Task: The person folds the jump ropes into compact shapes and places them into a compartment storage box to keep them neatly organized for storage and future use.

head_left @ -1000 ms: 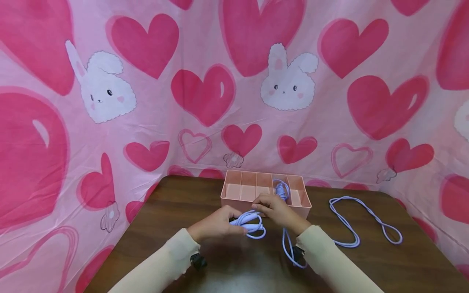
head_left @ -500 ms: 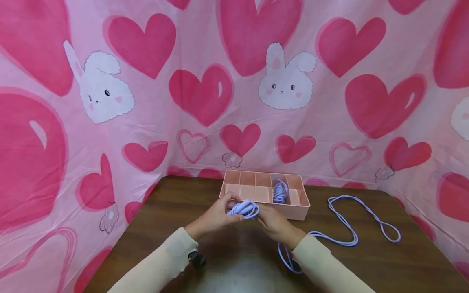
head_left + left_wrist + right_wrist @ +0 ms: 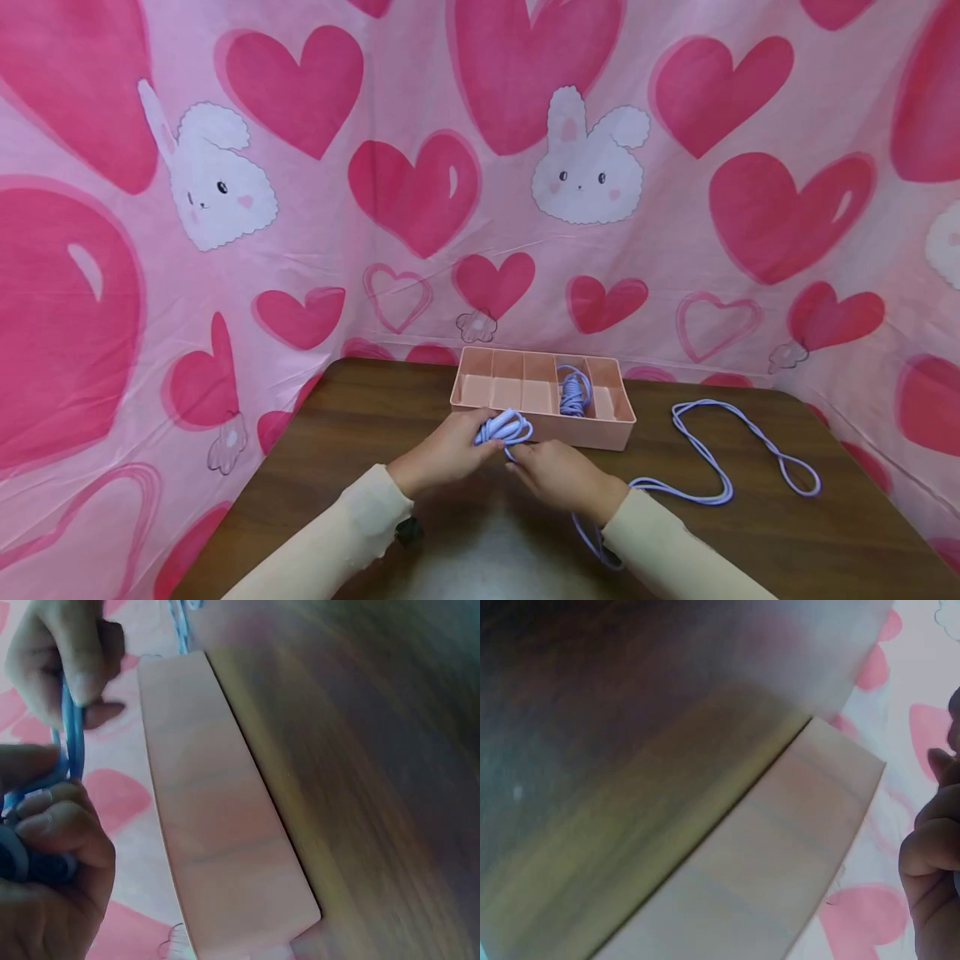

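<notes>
Pink backdrop: cloth printed with hearts and rabbit faces, filling the upper frame; no brand, label or writing can be read on it or elsewhere.
Wooden surface: dark brown, across the lower frame.
Pink box: five compartments, just below centre; likely light, rigid plastic.
Loose cord: lilac, lower right, passing behind the right sleeve; where it joins is hidden.
Left hand: lower centre, fingers curled round the cord bundle.
Right hand: just to its right, fingers narrow, pinching a strand from the bundle.
Cord bundle: between the hands, before the box. Probably light, soft, springy, perhaps slightly slippery, not fragile; best gripped around the middle of its loops.
Wound cord: in the fourth compartment from the left.
</notes>
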